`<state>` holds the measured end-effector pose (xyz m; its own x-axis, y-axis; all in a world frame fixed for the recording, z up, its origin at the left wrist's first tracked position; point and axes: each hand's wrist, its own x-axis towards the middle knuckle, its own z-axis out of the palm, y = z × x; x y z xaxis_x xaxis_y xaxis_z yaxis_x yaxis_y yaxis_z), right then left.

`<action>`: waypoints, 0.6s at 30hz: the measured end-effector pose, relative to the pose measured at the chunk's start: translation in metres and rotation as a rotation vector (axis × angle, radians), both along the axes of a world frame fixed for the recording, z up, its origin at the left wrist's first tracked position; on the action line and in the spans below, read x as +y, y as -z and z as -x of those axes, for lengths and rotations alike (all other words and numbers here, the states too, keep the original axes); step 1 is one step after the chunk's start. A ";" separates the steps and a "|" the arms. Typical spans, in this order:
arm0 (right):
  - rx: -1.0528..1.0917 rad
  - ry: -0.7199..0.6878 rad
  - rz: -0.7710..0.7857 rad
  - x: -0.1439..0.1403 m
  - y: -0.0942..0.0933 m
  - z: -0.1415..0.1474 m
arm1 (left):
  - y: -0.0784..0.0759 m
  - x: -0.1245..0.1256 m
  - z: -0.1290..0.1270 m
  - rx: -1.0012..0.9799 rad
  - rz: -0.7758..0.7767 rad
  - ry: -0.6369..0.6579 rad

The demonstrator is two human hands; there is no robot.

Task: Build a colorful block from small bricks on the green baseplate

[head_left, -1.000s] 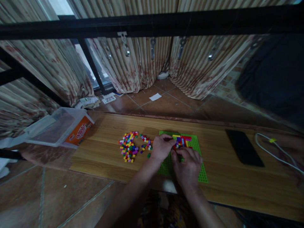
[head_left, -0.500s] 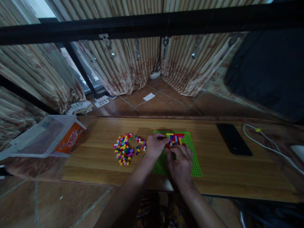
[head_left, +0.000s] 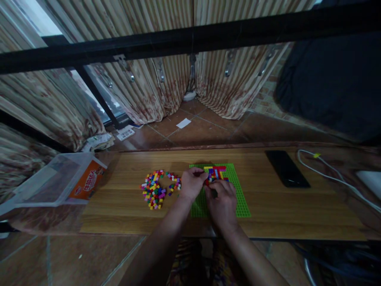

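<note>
A green studded baseplate [head_left: 242, 204] lies on the wooden board, with colourful toy bricks [head_left: 218, 171] pressed together on its upper part in red, yellow, blue and white. My left hand [head_left: 191, 184] reaches over the plate's left side, thumb and fingertips pinched at a small red toy brick [head_left: 206, 182] by the left edge of the built bricks. Close against it, my right hand [head_left: 223, 202] rests low over the plate with fingers curled and closed. Its fingertips meet near the same red brick; what they grip is hidden. Both hands cover part of the plate.
Left of the hands lies a pile of loose toy bricks [head_left: 153, 190], with a smaller cluster [head_left: 175, 182] beside it. A clear plastic box [head_left: 56, 178] with an orange label stands at the board's left end. A black phone [head_left: 287, 169] and a white cable [head_left: 333, 174] lie to the right.
The camera view has shifted slightly, moving the scene a little left. Both hands stay at the same spot on the plate, fingertips still together at the red brick.
</note>
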<state>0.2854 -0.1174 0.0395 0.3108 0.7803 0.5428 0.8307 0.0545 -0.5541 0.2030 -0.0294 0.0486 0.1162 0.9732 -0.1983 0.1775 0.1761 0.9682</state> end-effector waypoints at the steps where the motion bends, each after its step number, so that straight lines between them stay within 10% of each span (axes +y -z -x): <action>1: 0.005 -0.002 0.010 0.000 -0.001 0.000 | 0.000 0.000 0.000 0.016 -0.020 0.002; 12: 0.168 -0.048 -0.078 -0.039 -0.007 -0.027 | -0.011 -0.017 0.006 0.070 -0.141 0.026; 18: 0.471 -0.072 -0.028 -0.085 -0.062 -0.035 | -0.009 -0.061 0.037 0.070 -0.132 -0.018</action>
